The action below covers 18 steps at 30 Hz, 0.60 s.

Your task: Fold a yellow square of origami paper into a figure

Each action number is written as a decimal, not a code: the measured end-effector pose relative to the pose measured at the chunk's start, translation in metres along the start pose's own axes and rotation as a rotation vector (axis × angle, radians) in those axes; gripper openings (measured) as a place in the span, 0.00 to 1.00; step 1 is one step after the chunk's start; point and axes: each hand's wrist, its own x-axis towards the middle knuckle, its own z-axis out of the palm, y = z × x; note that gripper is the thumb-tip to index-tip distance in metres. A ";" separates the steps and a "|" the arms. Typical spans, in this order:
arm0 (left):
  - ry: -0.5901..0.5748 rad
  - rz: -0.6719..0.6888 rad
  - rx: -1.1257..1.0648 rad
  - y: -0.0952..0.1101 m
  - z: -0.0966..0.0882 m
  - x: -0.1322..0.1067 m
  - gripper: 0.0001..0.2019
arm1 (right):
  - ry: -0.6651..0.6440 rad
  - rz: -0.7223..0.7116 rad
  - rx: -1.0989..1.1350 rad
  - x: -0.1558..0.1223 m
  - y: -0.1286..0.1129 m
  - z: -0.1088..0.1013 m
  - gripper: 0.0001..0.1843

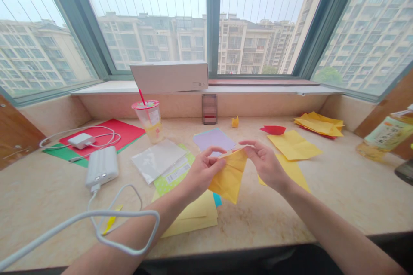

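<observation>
Above the counter, a creased sheet of yellow paper point(229, 177) is held up between both hands. My left hand point(206, 167) pinches its upper left part between thumb and fingers. At the upper right corner, my right hand point(262, 160) closes thumb and fingertips on the paper's edge. Below and behind the hands lie a purple sheet point(213, 138), a green patterned packet point(172, 176) and pale yellow sheets point(196, 219). To the right of my right hand, yellow sheets point(293, 145) lie flat. Beyond the hands stands a small folded yellow paper piece point(235, 122).
At left are a drink cup with straw point(151, 122), a white power bank point(102, 165), a charger point(81, 140) and looping white cable point(125, 213). A yellow paper stack point(319, 123) and a bottle point(385, 133) stand right. A white box point(169, 76) rests on the sill.
</observation>
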 end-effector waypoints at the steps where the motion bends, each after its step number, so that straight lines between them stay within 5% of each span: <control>1: 0.013 0.002 -0.001 0.000 -0.001 0.000 0.18 | -0.001 -0.061 -0.052 0.000 0.000 -0.001 0.18; 5: 0.065 0.011 0.001 0.002 -0.003 0.003 0.19 | 0.034 -0.247 -0.200 -0.001 0.000 -0.002 0.19; 9: 0.108 0.037 -0.002 0.001 -0.004 0.004 0.27 | 0.052 -0.031 0.055 0.001 0.000 0.002 0.28; 13: 0.110 0.059 0.038 -0.003 -0.002 0.003 0.22 | -0.029 0.101 0.215 0.001 -0.003 0.005 0.35; 18: 0.036 0.069 0.170 -0.005 -0.001 0.000 0.16 | -0.055 0.156 0.219 0.001 -0.005 0.002 0.23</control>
